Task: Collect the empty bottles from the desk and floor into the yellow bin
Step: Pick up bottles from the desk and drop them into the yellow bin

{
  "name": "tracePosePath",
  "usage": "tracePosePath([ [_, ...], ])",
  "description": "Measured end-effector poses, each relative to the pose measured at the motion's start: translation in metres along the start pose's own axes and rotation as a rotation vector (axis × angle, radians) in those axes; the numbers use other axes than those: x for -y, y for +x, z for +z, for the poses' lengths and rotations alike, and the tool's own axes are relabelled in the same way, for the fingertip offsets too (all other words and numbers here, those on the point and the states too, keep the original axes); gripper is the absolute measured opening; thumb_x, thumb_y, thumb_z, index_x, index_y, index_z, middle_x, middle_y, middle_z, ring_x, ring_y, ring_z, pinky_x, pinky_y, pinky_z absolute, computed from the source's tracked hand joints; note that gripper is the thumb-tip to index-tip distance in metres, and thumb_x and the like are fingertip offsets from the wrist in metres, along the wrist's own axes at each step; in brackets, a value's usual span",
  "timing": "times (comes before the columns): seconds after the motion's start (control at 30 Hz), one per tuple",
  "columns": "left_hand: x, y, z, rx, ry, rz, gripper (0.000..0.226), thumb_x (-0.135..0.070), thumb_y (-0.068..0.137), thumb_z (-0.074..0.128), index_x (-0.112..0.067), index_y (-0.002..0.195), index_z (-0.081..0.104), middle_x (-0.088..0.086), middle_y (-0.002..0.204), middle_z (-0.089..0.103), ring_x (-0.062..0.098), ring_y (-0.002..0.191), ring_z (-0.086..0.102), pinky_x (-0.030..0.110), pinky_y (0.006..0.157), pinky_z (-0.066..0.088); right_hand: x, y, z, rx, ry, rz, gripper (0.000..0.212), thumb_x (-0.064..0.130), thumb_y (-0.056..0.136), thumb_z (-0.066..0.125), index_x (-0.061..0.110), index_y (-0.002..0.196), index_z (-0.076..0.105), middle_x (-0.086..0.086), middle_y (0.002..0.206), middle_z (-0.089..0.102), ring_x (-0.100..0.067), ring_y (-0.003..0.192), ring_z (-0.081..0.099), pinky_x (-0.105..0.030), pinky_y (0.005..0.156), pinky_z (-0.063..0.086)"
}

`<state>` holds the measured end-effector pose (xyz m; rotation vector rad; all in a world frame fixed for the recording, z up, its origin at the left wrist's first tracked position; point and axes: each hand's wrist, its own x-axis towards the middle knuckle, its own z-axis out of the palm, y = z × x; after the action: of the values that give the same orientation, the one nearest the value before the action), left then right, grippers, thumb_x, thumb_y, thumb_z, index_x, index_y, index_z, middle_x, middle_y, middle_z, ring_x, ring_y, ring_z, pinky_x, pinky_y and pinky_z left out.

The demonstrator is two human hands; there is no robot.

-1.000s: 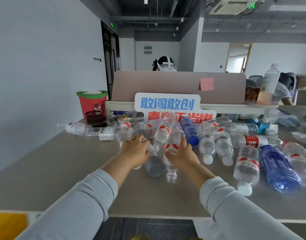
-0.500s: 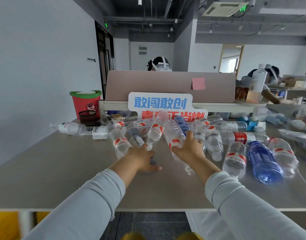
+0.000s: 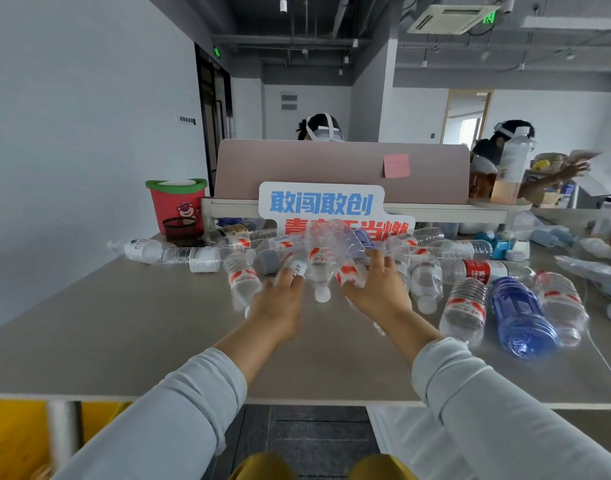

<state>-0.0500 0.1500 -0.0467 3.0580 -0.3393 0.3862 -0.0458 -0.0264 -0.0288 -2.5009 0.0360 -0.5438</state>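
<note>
Several empty clear plastic bottles with red-and-white labels lie scattered across the grey desk (image 3: 106, 323). My left hand (image 3: 280, 306) and my right hand (image 3: 376, 289) together clasp a bunch of clear bottles (image 3: 326, 258), raised off the desk at its middle. Which bottle each hand grips is blurred. A blue bottle (image 3: 518, 320) lies at the right among clear ones. The yellow bin (image 3: 13, 441) shows below the desk's front edge at the lower left, partly hidden by a desk leg.
A pink divider (image 3: 342, 171) with a blue-and-red sign (image 3: 321, 206) closes the desk's far side. A red tissue bucket (image 3: 176, 202) and black mesh cup (image 3: 179, 226) stand at the back left. People sit behind the divider and at the right.
Both hands have drawn together and lifted a bunch of bottles off the desk. The view has tipped down a little, bringing the yellow bin into sight.
</note>
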Motion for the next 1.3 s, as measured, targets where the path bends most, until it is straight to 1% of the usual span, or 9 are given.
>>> tracePosePath([
  [0.17, 0.035, -0.003, -0.034, -0.145, 0.037, -0.068, 0.054, -0.023, 0.081, 0.059, -0.013, 0.130, 0.038, 0.004, 0.143, 0.028, 0.031, 0.116, 0.044, 0.038, 0.078, 0.047, 0.028, 0.011, 0.010, -0.011, 0.048, -0.104, 0.069, 0.040, 0.084, 0.062, 0.023, 0.140, 0.024, -0.005, 0.143, 0.036, -0.031, 0.128, 0.042, -0.042, 0.099, 0.045],
  [0.27, 0.073, -0.010, -0.047, -0.184, 0.037, -0.146, 0.055, -0.025, 0.082, 0.059, -0.013, 0.132, 0.039, 0.003, 0.143, 0.029, 0.030, 0.117, 0.044, 0.039, 0.079, 0.049, 0.059, 0.016, 0.029, 0.017, 0.046, -0.188, 0.066, 0.040, 0.087, 0.059, 0.024, 0.140, 0.023, -0.004, 0.146, 0.033, -0.031, 0.129, 0.042, -0.044, 0.101, 0.044],
  [0.33, 0.102, -0.020, -0.054, -0.199, 0.050, -0.196, 0.058, -0.025, 0.082, 0.060, -0.013, 0.134, 0.038, 0.004, 0.144, 0.029, 0.030, 0.120, 0.043, 0.039, 0.081, 0.051, 0.084, 0.016, 0.046, 0.050, 0.048, -0.256, 0.065, 0.040, 0.088, 0.059, 0.024, 0.140, 0.023, -0.003, 0.146, 0.033, -0.031, 0.127, 0.044, -0.044, 0.101, 0.044],
  [0.47, 0.159, -0.047, -0.060, -0.220, 0.080, -0.324, 0.056, -0.024, 0.082, 0.058, -0.015, 0.135, 0.040, 0.003, 0.146, 0.028, 0.029, 0.125, 0.039, 0.041, 0.084, 0.050, 0.138, 0.016, 0.086, 0.127, 0.074, -0.361, 0.062, 0.034, 0.087, 0.059, 0.020, 0.138, 0.028, -0.010, 0.140, 0.039, -0.035, 0.118, 0.050, -0.044, 0.095, 0.048],
  [0.53, 0.189, -0.063, -0.061, -0.226, 0.072, -0.394, 0.055, -0.022, 0.081, 0.057, -0.016, 0.133, 0.043, 0.001, 0.147, 0.028, 0.029, 0.126, 0.037, 0.041, 0.083, 0.050, 0.168, 0.014, 0.106, 0.172, 0.085, -0.414, 0.060, 0.033, 0.087, 0.058, 0.018, 0.137, 0.030, -0.013, 0.139, 0.038, -0.036, 0.118, 0.050, -0.043, 0.091, 0.048],
  [0.67, 0.244, -0.100, -0.063, -0.223, 0.092, -0.542, 0.054, -0.021, 0.082, 0.055, -0.017, 0.134, 0.042, -0.002, 0.149, 0.025, 0.027, 0.128, 0.034, 0.036, 0.081, 0.047, 0.228, 0.003, 0.149, 0.235, 0.101, -0.545, 0.056, 0.031, 0.087, 0.057, 0.014, 0.135, 0.034, -0.014, 0.136, 0.039, -0.037, 0.115, 0.050, -0.040, 0.085, 0.047],
  [0.8, 0.296, -0.142, -0.069, -0.220, 0.134, -0.698, 0.056, -0.024, 0.083, 0.056, -0.018, 0.136, 0.040, -0.002, 0.147, 0.028, 0.026, 0.126, 0.037, 0.037, 0.082, 0.048, 0.281, -0.016, 0.195, 0.327, 0.136, -0.683, 0.054, 0.030, 0.086, 0.056, 0.017, 0.134, 0.036, -0.010, 0.133, 0.041, -0.034, 0.114, 0.049, -0.039, 0.081, 0.047],
  [1.07, 0.378, -0.225, -0.070, -0.210, 0.157, -0.969, 0.055, -0.028, 0.085, 0.057, -0.019, 0.137, 0.039, -0.002, 0.146, 0.029, 0.024, 0.126, 0.037, 0.038, 0.086, 0.050, 0.383, -0.059, 0.272, 0.378, 0.145, -1.004, 0.054, 0.028, 0.089, 0.056, 0.022, 0.138, 0.034, -0.003, 0.145, 0.036, -0.033, 0.116, 0.045, -0.039, 0.089, 0.043],
  [1.3, 0.418, -0.266, -0.055, -0.150, 0.164, -1.089, 0.058, -0.032, 0.086, 0.059, -0.019, 0.138, 0.037, -0.002, 0.148, 0.029, 0.023, 0.129, 0.036, 0.035, 0.085, 0.051, 0.453, -0.072, 0.330, 0.358, 0.064, -1.159, 0.051, 0.028, 0.090, 0.057, 0.025, 0.135, 0.033, -0.011, 0.138, 0.034, -0.030, 0.120, 0.041, -0.038, 0.093, 0.042],
])
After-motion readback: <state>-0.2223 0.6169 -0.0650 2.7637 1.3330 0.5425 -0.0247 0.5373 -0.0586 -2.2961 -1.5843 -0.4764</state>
